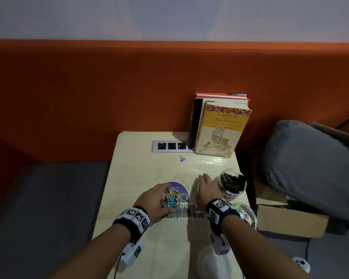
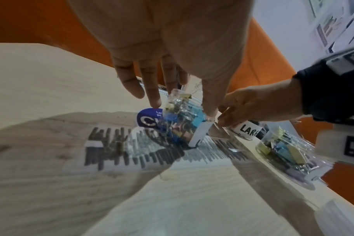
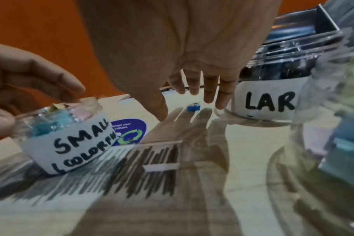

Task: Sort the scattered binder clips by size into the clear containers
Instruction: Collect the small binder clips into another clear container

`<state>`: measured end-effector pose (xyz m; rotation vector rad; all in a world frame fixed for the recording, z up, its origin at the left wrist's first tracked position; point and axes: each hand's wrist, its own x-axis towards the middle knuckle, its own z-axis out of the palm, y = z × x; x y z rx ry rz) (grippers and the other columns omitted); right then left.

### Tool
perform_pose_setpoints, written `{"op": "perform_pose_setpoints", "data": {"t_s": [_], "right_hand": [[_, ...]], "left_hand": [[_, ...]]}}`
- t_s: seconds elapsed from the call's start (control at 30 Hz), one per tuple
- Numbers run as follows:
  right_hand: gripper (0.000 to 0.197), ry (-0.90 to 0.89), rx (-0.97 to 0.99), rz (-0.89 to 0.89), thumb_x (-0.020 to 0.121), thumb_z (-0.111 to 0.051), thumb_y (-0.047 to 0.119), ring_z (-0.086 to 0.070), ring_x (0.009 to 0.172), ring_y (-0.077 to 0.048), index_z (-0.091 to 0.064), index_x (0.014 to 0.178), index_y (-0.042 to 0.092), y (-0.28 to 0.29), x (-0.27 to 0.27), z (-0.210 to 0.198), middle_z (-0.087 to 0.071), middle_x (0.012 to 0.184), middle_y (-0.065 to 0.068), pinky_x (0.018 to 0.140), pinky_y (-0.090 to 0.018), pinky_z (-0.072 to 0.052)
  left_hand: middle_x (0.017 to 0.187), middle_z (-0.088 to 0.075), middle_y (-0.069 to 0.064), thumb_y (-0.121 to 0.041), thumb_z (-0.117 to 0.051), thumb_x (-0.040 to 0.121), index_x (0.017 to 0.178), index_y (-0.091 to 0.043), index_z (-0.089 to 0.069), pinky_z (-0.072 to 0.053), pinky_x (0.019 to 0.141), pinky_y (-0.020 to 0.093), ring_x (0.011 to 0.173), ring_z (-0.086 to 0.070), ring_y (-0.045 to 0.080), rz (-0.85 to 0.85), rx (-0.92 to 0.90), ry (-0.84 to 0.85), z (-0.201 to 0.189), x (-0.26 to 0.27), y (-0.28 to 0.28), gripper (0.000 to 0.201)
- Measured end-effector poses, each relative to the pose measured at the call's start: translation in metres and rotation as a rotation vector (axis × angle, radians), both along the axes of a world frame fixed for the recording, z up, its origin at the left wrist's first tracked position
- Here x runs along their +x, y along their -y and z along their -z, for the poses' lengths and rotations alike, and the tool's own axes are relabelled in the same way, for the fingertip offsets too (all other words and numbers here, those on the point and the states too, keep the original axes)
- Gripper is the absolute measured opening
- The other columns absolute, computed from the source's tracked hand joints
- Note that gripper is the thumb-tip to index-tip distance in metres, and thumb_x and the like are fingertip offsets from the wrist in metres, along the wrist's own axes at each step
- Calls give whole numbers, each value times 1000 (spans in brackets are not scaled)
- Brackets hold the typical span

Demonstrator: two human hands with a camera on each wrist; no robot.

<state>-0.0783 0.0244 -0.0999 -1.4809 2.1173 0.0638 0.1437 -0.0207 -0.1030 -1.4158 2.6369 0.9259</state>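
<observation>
My left hand point(image 1: 159, 195) grips a small clear jar point(image 1: 171, 200) of colourful clips from above, thumb and fingers around its rim; its label point(image 3: 71, 143) reads "SMALL COLORFUL" and it stands tilted on the table. My right hand point(image 1: 205, 187) hovers open and empty above the table, fingers point(image 3: 209, 91) straight. Beyond them lies a single blue binder clip point(image 1: 182, 159) point(image 3: 194, 108). To the right of that hand stands a jar of black clips point(image 1: 232, 184) labelled "LAR…" point(image 3: 269, 100). A third clear container point(image 1: 247, 215) point(image 2: 283, 151) with pastel clips sits by my right wrist.
Upright books point(image 1: 222, 127) and a socket strip point(image 1: 170, 146) line the table's far edge. A purple round sticker point(image 1: 182, 190) and black scribbled lines point(image 1: 186, 212) mark the tabletop. A white lid point(image 1: 212, 262) lies near the front. A cardboard box point(image 1: 290, 220) and a grey cushion point(image 1: 310, 168) are at the right.
</observation>
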Motion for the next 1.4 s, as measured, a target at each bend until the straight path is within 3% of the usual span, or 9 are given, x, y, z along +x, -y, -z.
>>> {"op": "perform_pose_setpoints", "data": {"t_s": [0.13, 0.33, 0.7, 0.8, 0.9, 1.03, 1.23, 1.3, 1.4], "right_hand": [[57, -54, -3, -66, 81, -64, 6, -44, 123, -33, -42, 134, 6, -3, 1, 7, -37, 139, -12, 101, -42, -46], [34, -95, -35, -108, 86, -59, 1, -59, 104, -29, -56, 120, 3, 1, -2, 12, -55, 118, -14, 91, -35, -52], [24, -115, -51, 61, 96, -41, 7, -60, 106, -29, -55, 115, 4, 3, 0, 15, -56, 115, -14, 88, -34, -51], [23, -84, -51, 42, 95, -41, 12, -60, 103, -30, -56, 111, 5, 5, 7, 13, -58, 111, -14, 86, -37, -53], [22, -19, -89, 132, 93, -45, 23, -57, 85, -28, -58, 99, 6, 5, 14, 9, -58, 100, -12, 71, -33, -48], [19, 87, -314, 205, 85, -60, 33, -54, 77, -18, -60, 90, 15, 6, 19, -5, -57, 89, -3, 64, -26, -41], [14, 361, -350, -80, 77, -73, 23, -57, 73, -13, -62, 86, 20, 0, 37, -10, -59, 85, 3, 68, -24, -49], [17, 372, -309, -89, 77, -73, 23, -56, 76, -12, -62, 89, 24, 0, 37, -7, -58, 89, 4, 70, -21, -48], [11, 360, -322, -40, 80, -67, 18, -58, 80, -14, -63, 90, 20, 2, 34, -6, -60, 94, 1, 74, -27, -52]], "left_hand": [[139, -48, -10, -58, -69, 78, 138, -34, -44, -48, 97, 30, 118, -55, 15, 73, -30, -7, 2, 3, 0, 70], [141, -46, -10, -60, -68, 78, 140, -34, -43, -45, 100, 34, 121, -51, 16, 88, -43, 24, 1, 1, 5, 72], [135, -49, -16, -55, -78, 73, 136, -34, -48, -46, 97, 29, 119, -52, 11, -19, 56, -8, -1, -1, 7, 73], [135, -49, -16, -56, -79, 73, 136, -34, -49, -47, 97, 30, 119, -52, 11, -23, 59, -4, -2, -1, 7, 73], [134, -50, -15, -55, -79, 73, 136, -35, -49, -47, 97, 30, 118, -52, 11, -28, 67, -6, -2, 0, 7, 72], [133, -50, -15, -53, -80, 72, 134, -35, -50, -48, 95, 29, 116, -53, 10, -35, 71, -10, -2, -2, 8, 72], [130, -51, -15, -50, -81, 71, 133, -35, -52, -46, 93, 29, 114, -54, 11, -37, 76, -6, -5, -3, 8, 70], [129, -52, -15, -50, -80, 71, 132, -36, -52, -47, 92, 29, 112, -55, 12, -35, 77, -4, -5, -3, 7, 70], [130, -51, -13, -51, -79, 73, 134, -34, -50, -48, 93, 30, 112, -55, 12, -61, 59, 10, -6, -2, 9, 70]]}}
